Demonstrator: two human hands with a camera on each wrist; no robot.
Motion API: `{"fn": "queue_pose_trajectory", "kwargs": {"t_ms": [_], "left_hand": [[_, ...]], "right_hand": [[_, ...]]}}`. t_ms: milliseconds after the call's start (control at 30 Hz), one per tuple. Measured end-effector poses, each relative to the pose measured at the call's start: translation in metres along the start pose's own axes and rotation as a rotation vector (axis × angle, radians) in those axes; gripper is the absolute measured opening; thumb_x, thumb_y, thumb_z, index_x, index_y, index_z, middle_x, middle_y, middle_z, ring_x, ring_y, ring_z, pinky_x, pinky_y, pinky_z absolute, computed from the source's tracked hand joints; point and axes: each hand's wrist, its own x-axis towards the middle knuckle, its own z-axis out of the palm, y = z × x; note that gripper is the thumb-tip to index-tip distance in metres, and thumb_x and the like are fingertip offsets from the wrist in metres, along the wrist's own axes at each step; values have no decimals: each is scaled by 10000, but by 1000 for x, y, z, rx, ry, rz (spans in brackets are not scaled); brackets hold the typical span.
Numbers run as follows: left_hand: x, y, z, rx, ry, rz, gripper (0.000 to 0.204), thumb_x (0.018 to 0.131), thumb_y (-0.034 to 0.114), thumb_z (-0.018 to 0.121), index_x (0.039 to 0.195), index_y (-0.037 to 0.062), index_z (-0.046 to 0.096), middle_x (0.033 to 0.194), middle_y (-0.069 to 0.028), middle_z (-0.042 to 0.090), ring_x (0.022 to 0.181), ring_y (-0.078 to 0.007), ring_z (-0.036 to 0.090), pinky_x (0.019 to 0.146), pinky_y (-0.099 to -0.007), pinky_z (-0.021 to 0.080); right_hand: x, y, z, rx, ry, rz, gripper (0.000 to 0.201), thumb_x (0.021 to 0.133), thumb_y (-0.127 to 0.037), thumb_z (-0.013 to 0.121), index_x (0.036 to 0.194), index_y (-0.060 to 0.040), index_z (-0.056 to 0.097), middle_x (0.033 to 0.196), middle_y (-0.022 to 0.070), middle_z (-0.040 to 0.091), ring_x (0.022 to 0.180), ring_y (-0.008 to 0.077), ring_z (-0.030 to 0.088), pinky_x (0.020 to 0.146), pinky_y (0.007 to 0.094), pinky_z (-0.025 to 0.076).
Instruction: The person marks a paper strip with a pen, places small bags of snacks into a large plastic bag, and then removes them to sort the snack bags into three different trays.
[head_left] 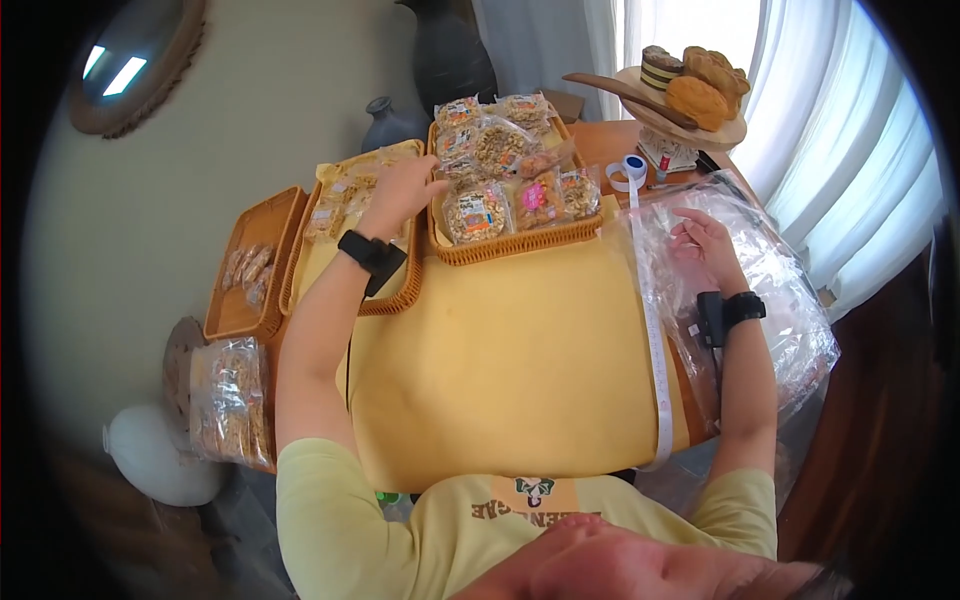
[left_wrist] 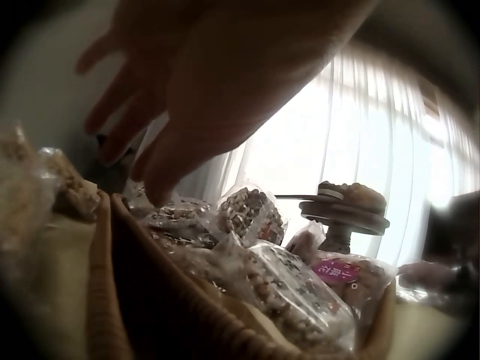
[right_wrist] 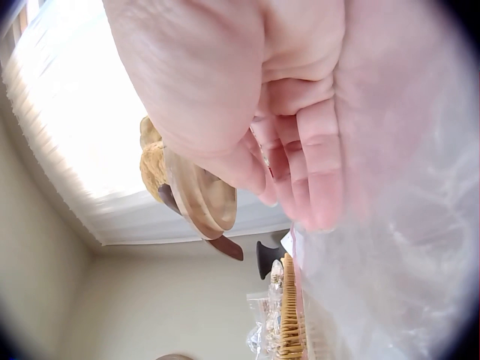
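Note:
My left hand (head_left: 402, 190) is stretched over the meeting edges of two wicker baskets, its fingers spread with nothing gripped. Below it, the middle basket (head_left: 408, 290) has small clear-wrapped snacks (head_left: 325, 215) at its left side. To its right, another wicker basket (head_left: 520, 243) is full of bagged round nut snacks (head_left: 476, 212), and a bag with a pink label (head_left: 540, 198) lies among them. Loosely bent, my right hand (head_left: 706, 243) hovers close over a pile of clear plastic bags (head_left: 790, 310). In the right wrist view its fingers (right_wrist: 321, 165) hang relaxed beside the thumb.
A long measuring tape (head_left: 655, 370) runs along the yellow mat (head_left: 500, 370). Behind the right hand, a wooden cake stand (head_left: 640, 115) bears breads. At far left are a smaller basket (head_left: 283, 275) with wrapped pieces and a large packed bag (head_left: 230, 400). A roll of tape (head_left: 634, 167) stands at the back.

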Motion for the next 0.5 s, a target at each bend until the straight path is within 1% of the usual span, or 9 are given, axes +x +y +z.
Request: {"fn": "queue_pose_trajectory", "kwargs": {"t_ms": [67,100,133,200,233,333,367,433,500], "left_hand": [[-1,20,-7,-471,-193,-57,462,709,329,632,1061,53,513,943,-121,596,920,-260,548,752,-347,428],[0,27,-9,-437,-252,-23,533,686,352,650,1080,30,490,953,-146,587,917,-269,547,766,-340,424],[1,28,-1,-439,-257,-30,533,686,352,650,1080,30,490,953,-146,587,917,-269,547,766,-340,424],[9,32,14,-339,-281,167,581,662,372,665,1075,7,485,961,-170,577,920,-289,542,773,-339,422],[11,32,20,-424,-313,145,589,633,360,684,1051,-11,496,972,-179,571,923,-295,538,775,-337,422],[26,32,6,-427,-367,216,542,613,336,700,994,-10,528,946,-170,575,894,-282,546,746,-339,425],[31,35,-10,-440,-406,190,455,588,303,712,918,24,568,869,-152,572,847,-267,550,709,-333,425],[47,34,-31,-390,-344,190,427,577,297,715,893,45,578,839,-142,562,831,-262,549,696,-329,425],[64,30,-33,-342,-279,177,400,565,292,717,868,65,588,809,-133,552,815,-256,548,683,-325,424]], "right_hand": [[1,1,-2,53,9,16,247,875,-93,425,1093,-7,502,815,65,559,664,107,564,585,215,496],[1,1,-1,95,12,26,240,869,-80,425,1081,4,501,809,81,560,656,126,562,579,227,493],[1,2,1,95,6,32,240,869,-80,425,1081,4,501,809,81,560,656,126,562,579,227,493],[1,0,1,34,36,24,239,871,-82,422,1079,2,504,812,80,561,661,125,563,585,228,496],[0,-1,0,36,45,18,239,871,-82,422,1079,2,504,812,80,561,661,125,563,585,228,496],[-1,-2,0,26,40,11,242,870,-88,429,1082,1,505,811,77,561,667,125,566,591,230,499],[-1,-1,0,25,31,10,244,870,-90,433,1084,1,504,813,77,562,668,122,567,592,230,501],[0,-1,-1,20,18,9,246,869,-93,436,1087,1,502,815,76,563,668,119,567,594,230,502],[0,-2,2,8,37,20,245,868,-94,442,1086,-1,504,806,67,567,667,108,562,588,226,499]]}}
